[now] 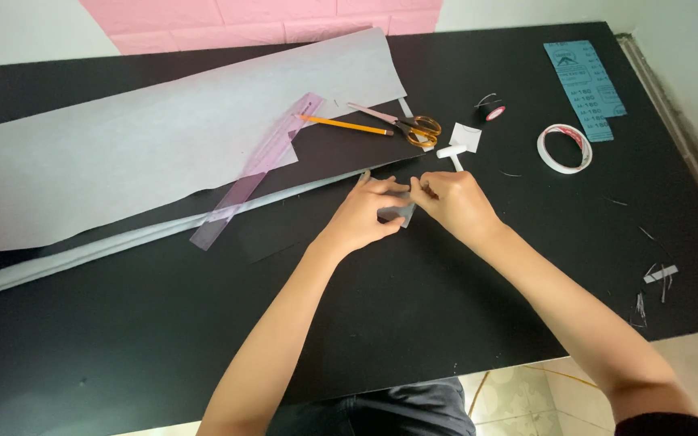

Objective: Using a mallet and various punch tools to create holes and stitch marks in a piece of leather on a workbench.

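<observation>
My left hand [367, 211] and my right hand [452, 204] meet at the middle of a black table [163, 339]. Together they pinch a small grey piece of material [398, 213] between their fingertips. A small white T-shaped tool [452, 153] lies just beyond my right hand. A large pale grey sheet [123, 145] lies to the left, over a dark sheet [341, 149], with a clear pink ruler [256, 173] slanting across both.
A yellow pencil [345, 125] and orange-handled scissors [405, 125] lie behind the hands. A roll of tape [564, 148], a small black spool [492, 109], a white square [467, 136] and a blue sandpaper sheet [585, 87] sit at the right. Scraps [656, 278] lie near the right edge.
</observation>
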